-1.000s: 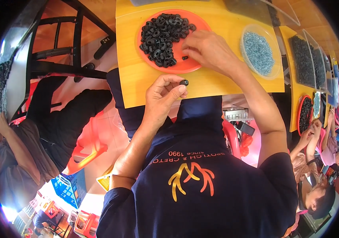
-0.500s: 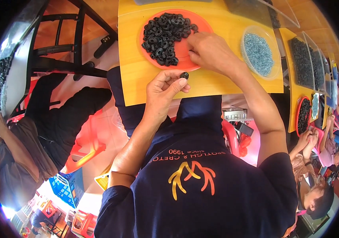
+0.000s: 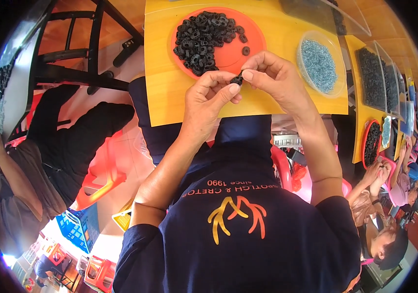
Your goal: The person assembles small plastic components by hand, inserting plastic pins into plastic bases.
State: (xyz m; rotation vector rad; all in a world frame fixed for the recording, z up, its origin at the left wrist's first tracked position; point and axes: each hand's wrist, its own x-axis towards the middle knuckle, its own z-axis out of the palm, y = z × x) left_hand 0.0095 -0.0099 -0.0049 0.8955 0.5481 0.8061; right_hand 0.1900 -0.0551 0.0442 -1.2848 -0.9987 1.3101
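My left hand (image 3: 208,95) pinches a small black ring-like part (image 3: 236,79) between thumb and fingers, just past the near rim of an orange plate (image 3: 233,53). From the right, my right hand (image 3: 279,80) meets it, thumb and forefinger closed at the part's upper end. Whether a second piece sits between those fingertips is too small to tell. On the plate, a heap of black plastic parts (image 3: 199,39) fills the left side, and a few single ones lie apart on the right. A round clear tub (image 3: 340,89) of tiny bluish beads or pellets (image 3: 319,66) stands right of my right hand.
The yellow table (image 3: 170,110) ends just in front of my body. A clear bin (image 3: 316,14) stands at the back right. Farther right are bins of black parts (image 3: 371,78) and a person (image 3: 382,234) at work. Another person (image 3: 23,195) sits left, near a black metal frame (image 3: 94,44).
My right hand has come from the plate toward me and met my left hand at the small black part. A couple of loose parts now show on the plate where it was.
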